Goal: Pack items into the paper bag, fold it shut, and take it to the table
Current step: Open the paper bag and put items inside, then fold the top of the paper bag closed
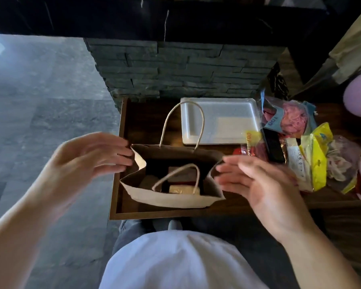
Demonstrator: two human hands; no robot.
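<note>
Table (133,212), dark wood with a raised edge, carries everything listed; positions below are given from the paper bag.

Paper bag (171,200): brown, upright, mouth open, standing at the table's near-left corner. Far handle (183,124) stands up; near handle (176,176) droops over the opening. Boxes and a pale packet (183,189) lie inside, partly hidden.

Left hand (88,161): spread, gripping nothing, fingertips at the bag's left rim. Right hand (258,182): spread, gripping nothing, fingertips at the right rim. Both are motion-blurred, so actual contact cannot be told.

Foam tray (219,119): white, bare, just behind the bag to the right.

Snack packets (296,147): loose heap well right of the bag, pink, yellow and clear wrappers with a black item among them.

Risks, as judged: the drooping handle could get trapped in the fold if not lifted clear; uneven pressing on the rims could tip or crease the light bag; if packets remain to pack, closing now would be premature. The right forearm passes near the heap and could nudge it.
</note>
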